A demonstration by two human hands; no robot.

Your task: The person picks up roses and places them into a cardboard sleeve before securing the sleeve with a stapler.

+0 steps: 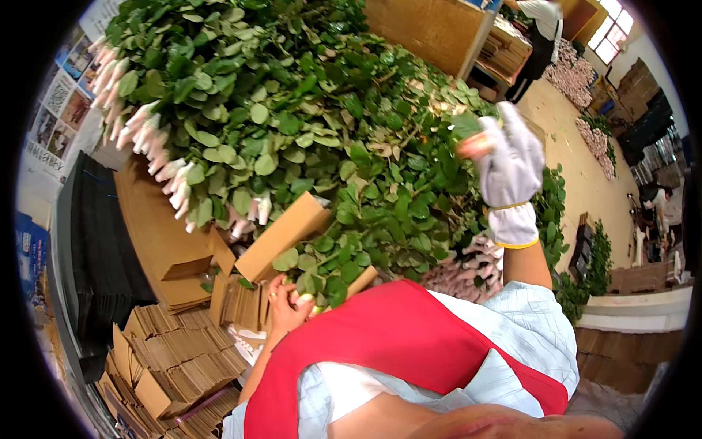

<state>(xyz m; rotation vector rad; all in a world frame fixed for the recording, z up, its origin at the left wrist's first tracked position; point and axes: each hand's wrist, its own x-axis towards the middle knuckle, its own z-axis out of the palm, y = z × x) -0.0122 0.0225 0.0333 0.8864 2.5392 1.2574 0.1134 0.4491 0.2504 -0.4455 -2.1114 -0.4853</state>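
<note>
My left hand (288,307), bare and with a ring on one finger, curls around the lower end of a small bunch of leafy flower stems (323,277) in front of my apron. Pale green tips show at its fingers. Raised over the right side of a large heap of leafy cut stems (307,115) is my right hand (510,159), in a white work glove with a yellow hem. A blurred orange-pink thing (474,145) and a green leaf (465,125) show at its fingertips; whether they are gripped is unclear.
Pale pink sleeved flower heads (145,131) line the heap's left edge. An upright cardboard piece (282,236) stands near my left hand. Stacked folded cardboard (181,351) and black sheets (101,236) lie left. A wooden panel (428,33) rises behind; a co-worker (540,44) stands beyond.
</note>
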